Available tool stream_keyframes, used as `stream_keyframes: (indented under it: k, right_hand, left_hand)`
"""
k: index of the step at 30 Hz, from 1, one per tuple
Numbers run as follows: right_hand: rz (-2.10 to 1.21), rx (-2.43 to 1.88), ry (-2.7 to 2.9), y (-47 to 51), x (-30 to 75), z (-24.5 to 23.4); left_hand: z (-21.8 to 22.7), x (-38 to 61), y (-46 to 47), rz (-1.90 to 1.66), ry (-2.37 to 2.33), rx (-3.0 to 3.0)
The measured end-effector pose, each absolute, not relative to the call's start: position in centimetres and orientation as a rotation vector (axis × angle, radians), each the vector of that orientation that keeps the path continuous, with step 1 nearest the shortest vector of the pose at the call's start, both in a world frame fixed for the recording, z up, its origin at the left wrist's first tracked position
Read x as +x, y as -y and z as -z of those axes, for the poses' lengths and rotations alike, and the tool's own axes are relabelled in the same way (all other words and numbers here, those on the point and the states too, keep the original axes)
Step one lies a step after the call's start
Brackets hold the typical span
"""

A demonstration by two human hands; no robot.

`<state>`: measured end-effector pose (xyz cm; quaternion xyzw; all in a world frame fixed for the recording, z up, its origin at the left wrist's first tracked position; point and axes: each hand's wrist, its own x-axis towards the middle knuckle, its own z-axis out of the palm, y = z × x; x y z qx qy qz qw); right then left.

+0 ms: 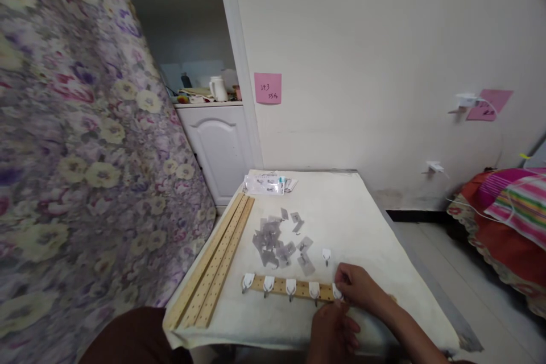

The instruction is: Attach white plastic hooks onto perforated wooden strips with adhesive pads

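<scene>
A short wooden strip with holes (279, 284) lies near the table's front edge. Several white hooks (290, 286) sit in a row along it. At the strip's right end my right hand (357, 287) pinches the last white hook (336, 291), its fingers partly covering it. My left hand (331, 331) is just below, fingers curled and fingertips against the lower side of that hook; what they grip is hidden. Another white hook (326, 256) lies loose on the table behind the strip.
Clear grey adhesive pieces (269, 236) are heaped mid-table. Long perforated wooden strips (217, 267) lie along the left edge of the cloth-covered table (367, 227). Clear packaging (264, 184) rests at the back. A flowered curtain (102, 153) hangs at left; a bed (507, 205) stands right.
</scene>
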<state>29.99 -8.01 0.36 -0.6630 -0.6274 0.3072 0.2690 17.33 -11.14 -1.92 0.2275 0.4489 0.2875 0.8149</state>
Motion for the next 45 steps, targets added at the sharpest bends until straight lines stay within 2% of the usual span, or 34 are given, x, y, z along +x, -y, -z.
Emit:
stream_keyframes:
  k: [10,22,45]
  right_hand:
    - [-0.877,-1.786,1.665,8.0,30.2,-0.2]
    - [-1.152,-1.708,1.499,7.6,30.5,1.1]
    - [-1.355,-1.657,1.416,7.1,30.6,1.2]
  left_hand:
    - [2.3,17.9,11.4,-0.673,-0.994,0.48]
    - [1.6,18.7,11.1,-0.654,-1.083,0.434]
    - [1.3,18.6,10.8,-0.59,-1.141,0.447]
